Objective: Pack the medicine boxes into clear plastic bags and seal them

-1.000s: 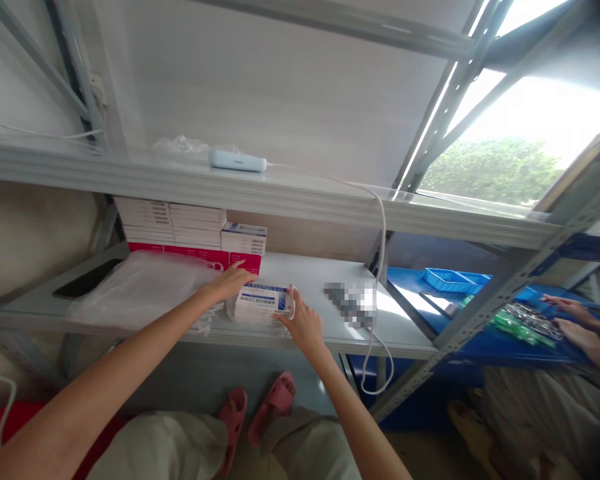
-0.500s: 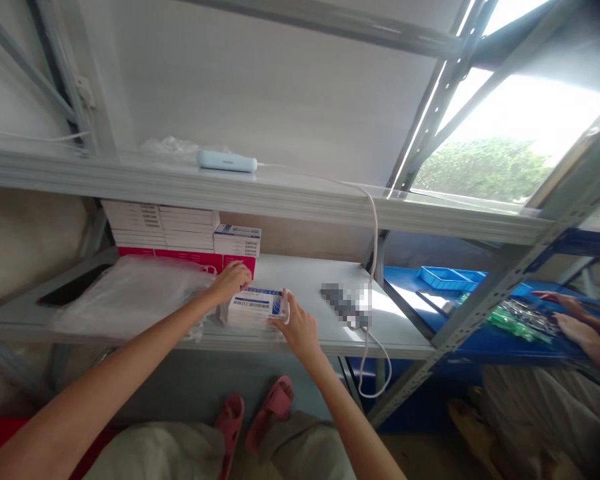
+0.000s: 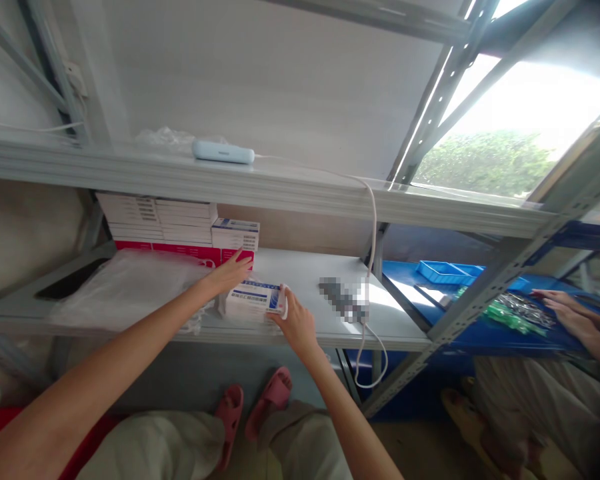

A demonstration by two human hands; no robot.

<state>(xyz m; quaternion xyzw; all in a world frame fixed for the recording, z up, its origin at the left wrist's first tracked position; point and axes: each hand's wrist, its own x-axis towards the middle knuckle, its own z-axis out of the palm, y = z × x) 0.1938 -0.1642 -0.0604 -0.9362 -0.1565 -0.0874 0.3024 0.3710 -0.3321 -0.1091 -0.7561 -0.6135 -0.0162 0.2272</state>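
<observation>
A small stack of white boxes with blue print (image 3: 253, 300) lies near the front of the grey middle shelf (image 3: 305, 280). My left hand (image 3: 226, 275) rests on the stack's far left side, fingers stretched toward the boxes behind. My right hand (image 3: 294, 325) grips the stack's right end, thumb up against its side. Behind stand stacked white boxes (image 3: 157, 219) on red boxes (image 3: 180, 251), and one more white and blue box (image 3: 235, 233) on top.
Clear plastic bags (image 3: 130, 288) and a dark phone (image 3: 65, 283) lie left on the shelf. A pale blue device (image 3: 223, 151) with a white cable (image 3: 373, 220) sits on the upper shelf. At right another person's hands (image 3: 565, 308) work over a blue tray (image 3: 443, 272).
My left hand's fingers have uncurled from the stack's top and now stretch out. The view has drifted slightly; the box stack and right hand stay about where they were.
</observation>
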